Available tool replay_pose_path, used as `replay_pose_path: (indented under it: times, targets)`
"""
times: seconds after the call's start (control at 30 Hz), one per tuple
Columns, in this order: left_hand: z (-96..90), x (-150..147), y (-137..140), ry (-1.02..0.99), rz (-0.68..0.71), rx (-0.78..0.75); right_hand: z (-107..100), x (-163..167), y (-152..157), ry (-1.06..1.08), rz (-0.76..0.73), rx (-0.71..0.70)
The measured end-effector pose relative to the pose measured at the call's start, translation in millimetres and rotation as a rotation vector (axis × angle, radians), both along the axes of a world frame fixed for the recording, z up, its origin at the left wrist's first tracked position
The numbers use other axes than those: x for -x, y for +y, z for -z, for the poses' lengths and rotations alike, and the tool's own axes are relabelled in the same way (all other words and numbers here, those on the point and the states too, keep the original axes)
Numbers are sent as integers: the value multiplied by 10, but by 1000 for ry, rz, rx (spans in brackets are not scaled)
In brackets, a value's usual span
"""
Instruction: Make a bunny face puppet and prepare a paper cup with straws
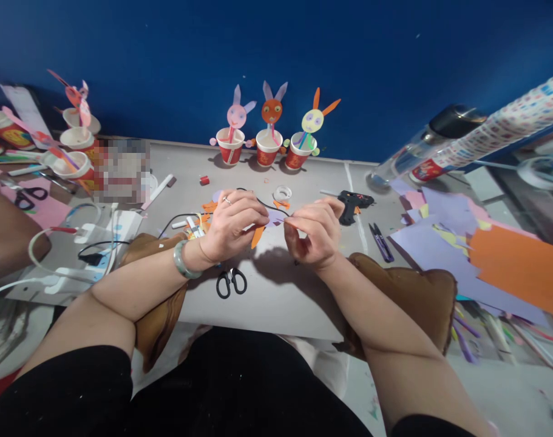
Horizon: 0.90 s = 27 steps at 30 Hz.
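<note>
My left hand (pixel 237 226), with a ring and a jade-like bangle, is closed in a pinch above the table. A pointed orange paper piece (pixel 257 237) shows under its fingertips and appears held there. Opposite it, my right hand (pixel 315 233) pinches thumb against forefinger; what lies between those fingertips is too small to make out. A black cord (pixel 262 202) runs behind both hands. Purple paper bits (pixel 275 217) lie below the gap between them. Black-handled scissors (pixel 231 283) rest nearer my body, their blades partly hidden.
Three red paper cups with paper rabbits (pixel 268 145) stand along the blue wall. A black glue gun (pixel 354 206), purple snips (pixel 381 243) and a tape roll (pixel 282 193) lie around. Coloured paper (pixel 517 267) is heaped right; a power strip (pixel 116 243) and another person's arm (pixel 14 224) are left.
</note>
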<state>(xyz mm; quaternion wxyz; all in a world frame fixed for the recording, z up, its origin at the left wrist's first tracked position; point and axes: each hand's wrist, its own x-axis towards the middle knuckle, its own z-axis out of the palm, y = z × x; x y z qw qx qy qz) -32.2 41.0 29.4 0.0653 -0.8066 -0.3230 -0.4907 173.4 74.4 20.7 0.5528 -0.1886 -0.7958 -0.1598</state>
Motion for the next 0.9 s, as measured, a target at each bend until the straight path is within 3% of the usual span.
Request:
replay_pose_path:
  times: [0.1, 0.33, 0.63, 0.9]
  targets:
    - [2, 2, -2, 20, -18, 22, 17, -31, 7, -81, 64, -43]
    - [10, -11, -6, -13, -13, 25, 5, -37, 24, -130, 3, -173]
    - [16, -24, -18, -26, -25, 30, -28, -13, 11, -126, -28, -196]
    - [27, -17, -6, 14, -62, 15, 79, -30, 44, -107, -42, -120]
